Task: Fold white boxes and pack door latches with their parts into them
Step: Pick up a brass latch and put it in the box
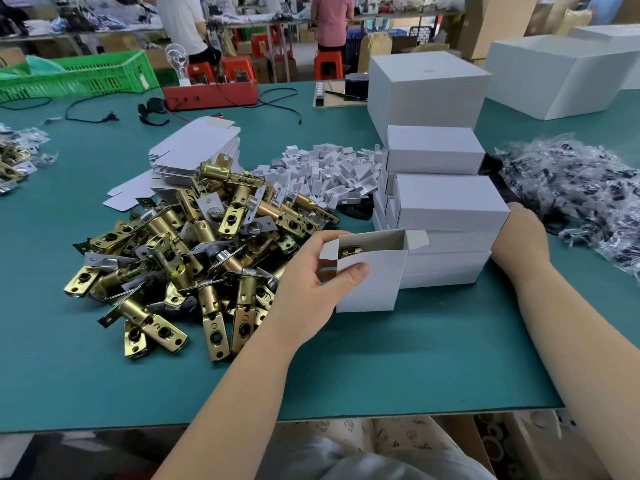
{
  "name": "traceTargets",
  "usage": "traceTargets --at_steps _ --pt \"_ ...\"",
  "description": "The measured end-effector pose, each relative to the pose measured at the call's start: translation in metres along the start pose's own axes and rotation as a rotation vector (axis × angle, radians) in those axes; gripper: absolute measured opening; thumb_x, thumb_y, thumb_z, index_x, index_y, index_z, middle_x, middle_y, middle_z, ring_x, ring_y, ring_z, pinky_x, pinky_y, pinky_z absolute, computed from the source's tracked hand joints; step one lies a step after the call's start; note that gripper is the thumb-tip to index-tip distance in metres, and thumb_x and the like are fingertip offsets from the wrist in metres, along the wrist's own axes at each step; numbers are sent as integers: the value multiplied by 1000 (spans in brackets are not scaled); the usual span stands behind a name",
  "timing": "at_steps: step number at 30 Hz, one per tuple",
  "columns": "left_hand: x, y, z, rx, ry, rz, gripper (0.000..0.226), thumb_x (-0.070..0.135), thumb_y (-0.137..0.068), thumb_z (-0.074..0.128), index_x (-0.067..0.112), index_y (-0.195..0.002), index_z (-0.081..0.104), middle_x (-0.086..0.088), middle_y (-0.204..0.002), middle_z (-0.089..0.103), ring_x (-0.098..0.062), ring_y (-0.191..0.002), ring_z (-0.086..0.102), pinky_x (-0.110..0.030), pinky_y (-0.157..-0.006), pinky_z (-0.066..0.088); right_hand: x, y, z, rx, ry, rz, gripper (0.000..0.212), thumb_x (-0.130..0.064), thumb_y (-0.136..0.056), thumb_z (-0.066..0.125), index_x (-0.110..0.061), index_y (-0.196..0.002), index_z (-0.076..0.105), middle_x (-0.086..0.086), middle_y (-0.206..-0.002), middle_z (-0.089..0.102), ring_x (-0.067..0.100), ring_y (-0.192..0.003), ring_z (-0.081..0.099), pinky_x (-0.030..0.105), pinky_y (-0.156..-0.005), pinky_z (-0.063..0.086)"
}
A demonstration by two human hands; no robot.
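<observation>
Gripping an open white box [370, 282] (a brass latch [350, 251] inside), the left hand [311, 289] steadies it; right hand's [523, 233] grip unclear.

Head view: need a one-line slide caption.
Left hand holds an open white box with a brass latch inside; right hand reaches toward bagged parts.

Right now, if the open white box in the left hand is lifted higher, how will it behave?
The open white box is thin folded card, so it probably dents if the left hand squeezes. A brass latch sits inside, likely making it heavy for its size. Its end flaps stand open, so the latch may slide out if tilted.
</observation>
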State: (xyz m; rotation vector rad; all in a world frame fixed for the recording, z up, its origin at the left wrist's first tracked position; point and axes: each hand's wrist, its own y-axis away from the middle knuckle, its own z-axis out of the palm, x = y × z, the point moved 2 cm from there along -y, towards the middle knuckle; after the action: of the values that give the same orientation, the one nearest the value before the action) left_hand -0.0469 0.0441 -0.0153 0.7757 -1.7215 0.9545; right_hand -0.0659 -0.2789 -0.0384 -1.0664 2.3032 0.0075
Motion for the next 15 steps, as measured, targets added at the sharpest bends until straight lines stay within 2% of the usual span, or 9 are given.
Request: traceTargets --at_steps 2,6,9,12,13,15 --pt "0 0 0 1 11 0 32 41 -76 70 54 -103 58 16 -104 67 -12 -99 65 -30 -88 54 1 4 -5 86 -240 77 23 -14 -96 46 -1 -114 52 23 -111 58 36 -101 52 40 -80 38" --pt "0 0 0 3 21 -10 35 47 -74 70 48 -107 58 14 -105 67 -12 -100 65 -32 -89 53 6 10 -10 123 -534 122 14 -20 -92 58 -15 -105 59 12 -105 63 22 -86 52 37 -76 43" --pt "0 0 0 -6 28 -11 37 49 -72 70 47 -108 59 14 -105 68 -13 -100 65 -37 -92 54 6 10 -13 69 -918 188 29 -13 -91 63 -7 -119 65 5 -101 67 15 -84 60 29 -72 52" --pt "0 0 -1 -13 35 -9 38 48 -72 71 48 -108 58 15 -107 68 -11 -101 66 -36 -92 54 5 8 -20 9 -1184 152 50 -1 -85 66 0 -133 51 5 -106 63 11 -84 63 19 -75 52" --pt "0 0 -1 -14 43 -9 38 47 -73 71 48 -108 58 17 -108 68 -9 -101 67 -35 -92 53 4 8 -22 -22 -1226 130 58 3 -83 65 0 -138 45 6 -108 62 12 -87 64 20 -81 53" --pt "0 -1 0 -17 64 -9 36 41 -76 72 50 -107 59 17 -109 68 -7 -102 67 -35 -95 53 1 8 -24 -60 -1143 78 65 8 -82 64 -2 -141 41 2 -109 63 11 -95 63 23 -90 52"
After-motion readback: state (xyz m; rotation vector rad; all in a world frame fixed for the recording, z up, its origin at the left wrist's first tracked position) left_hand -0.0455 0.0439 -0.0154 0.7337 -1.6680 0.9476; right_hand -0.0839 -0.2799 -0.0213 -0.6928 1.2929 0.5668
